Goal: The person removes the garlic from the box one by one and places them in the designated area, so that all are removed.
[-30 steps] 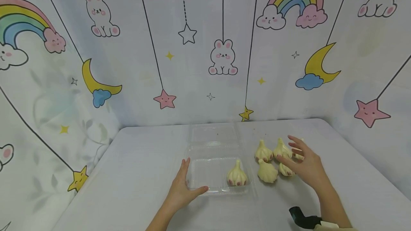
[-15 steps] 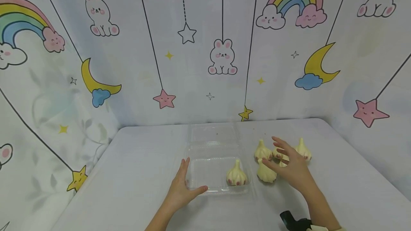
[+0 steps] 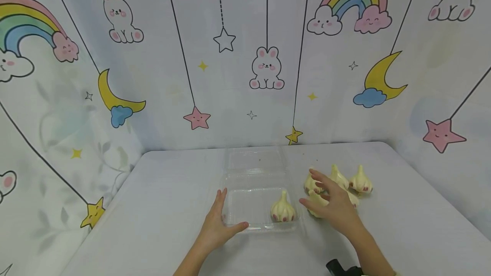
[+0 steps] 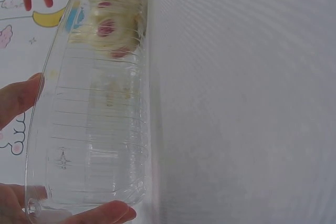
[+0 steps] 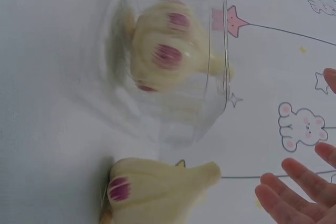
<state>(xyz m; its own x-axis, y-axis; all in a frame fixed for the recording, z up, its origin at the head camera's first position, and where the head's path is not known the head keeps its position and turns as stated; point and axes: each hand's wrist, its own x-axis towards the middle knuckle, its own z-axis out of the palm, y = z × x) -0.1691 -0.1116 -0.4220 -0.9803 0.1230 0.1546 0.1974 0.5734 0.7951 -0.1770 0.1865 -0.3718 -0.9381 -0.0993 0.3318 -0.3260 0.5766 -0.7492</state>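
My left hand is at the left front corner of a clear plastic box. Its straight, spread fingers lie along the left side, and the thumb touches the front rim. Inside the box, at the right end, stands a garlic bulb with purple marks, also seen through the wall in the right wrist view. Fingers spread, my right hand reaches over a group of garlic bulbs right of the box and partly covers the nearest one. In the right wrist view its fingertips appear apart from the bulbs, with nothing between them.
The box's clear lid lies folded back behind it on the white table. A cloth wall with rabbits, stars and moons rises behind the table. A dark device sits at the right wrist.
My right hand has moved left and slightly nearer me across the garlic bulbs, uncovering those at the far right. The left hand and the box stay in place.
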